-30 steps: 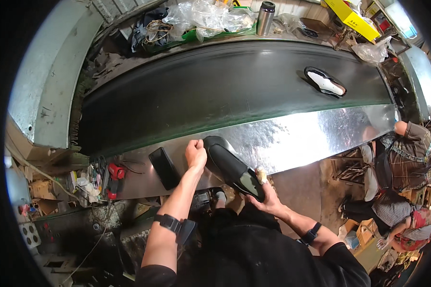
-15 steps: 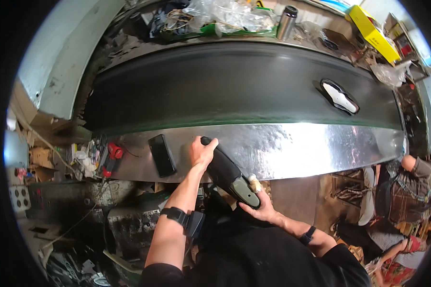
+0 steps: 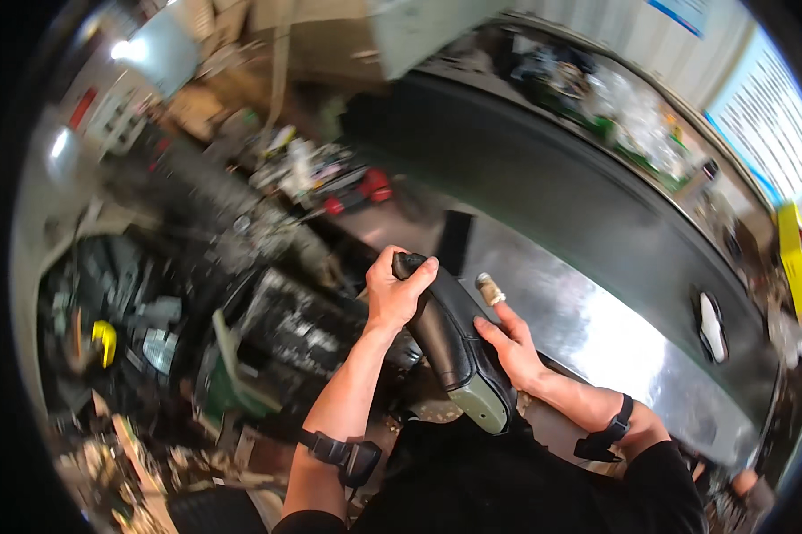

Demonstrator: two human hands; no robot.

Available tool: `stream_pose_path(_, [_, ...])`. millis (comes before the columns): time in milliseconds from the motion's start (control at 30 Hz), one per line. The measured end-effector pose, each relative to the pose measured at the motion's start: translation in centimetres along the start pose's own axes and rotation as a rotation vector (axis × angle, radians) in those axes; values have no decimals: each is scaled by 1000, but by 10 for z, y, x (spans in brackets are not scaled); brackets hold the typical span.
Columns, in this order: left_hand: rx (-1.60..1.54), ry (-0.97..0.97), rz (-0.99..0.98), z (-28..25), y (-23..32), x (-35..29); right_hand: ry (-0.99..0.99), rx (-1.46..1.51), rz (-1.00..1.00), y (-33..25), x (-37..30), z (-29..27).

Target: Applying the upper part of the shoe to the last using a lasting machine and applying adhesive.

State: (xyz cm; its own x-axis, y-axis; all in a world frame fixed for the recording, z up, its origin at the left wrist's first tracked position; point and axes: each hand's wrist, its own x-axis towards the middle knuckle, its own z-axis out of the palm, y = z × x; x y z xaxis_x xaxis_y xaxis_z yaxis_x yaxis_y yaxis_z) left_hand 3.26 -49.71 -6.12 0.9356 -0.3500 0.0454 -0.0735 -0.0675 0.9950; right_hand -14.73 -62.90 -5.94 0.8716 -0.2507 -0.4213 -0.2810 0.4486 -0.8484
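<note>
Before my body is a black leather shoe (image 3: pixel 441 334) on a green shoe last (image 3: pixel 478 405), tilted with its toe pointing away and the last's green end toward me. My left hand (image 3: pixel 395 289) is closed round the toe end, thumb on top. My right hand (image 3: pixel 514 350) lies along the shoe's right side, thumb against it and the lower fingers hidden. Its forefinger, with a pale wrapping (image 3: pixel 489 288) on the tip, sticks out apart from the shoe. Beyond the left hand a dark phone (image 3: pixel 455 242) lies on the metal bench ledge (image 3: pixel 543 294).
A dark conveyor belt (image 3: pixel 543 187) runs behind the ledge, carrying a black shoe with a white sole (image 3: pixel 711 327) at right. A red power tool (image 3: pixel 358 191) lies at the ledge's left end. Plastic bags (image 3: pixel 636 116) and a yellow box (image 3: pixel 796 258) stand behind. Blurred machinery fills the left.
My view has swung left, so the bench now slants. The shoe has turned more upright and toward me. My right hand has moved from the heel end up along its side; the left keeps the toe.
</note>
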Motion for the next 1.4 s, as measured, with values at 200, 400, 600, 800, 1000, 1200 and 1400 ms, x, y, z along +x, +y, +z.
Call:
stream_pose_path(200, [189,438,77,-190,55,-64,-318,-57,-169,25,3,173])
stream_pose_path(400, [-376,687,-239,-368,95,-131,-531,-40,-50,71,2,332])
stream_pose_path(600, [-488,900,-43,-451,57,-204,-597,148,84,95,5,447])
stream_pose_path(800, [-782,818,-134,-460,52,-228,-622,164,161,105,31,516])
stream_pose_path(1000, [-821,846,-115,-497,28,-203,-540,143,250,109,57,553])
stream_pose_path(1200, [-878,867,-243,-519,21,-183,-546,166,211,111,77,571])
stream_pose_path(1400, [-1005,753,-320,-531,25,-177,-437,108,322,88,76,580])
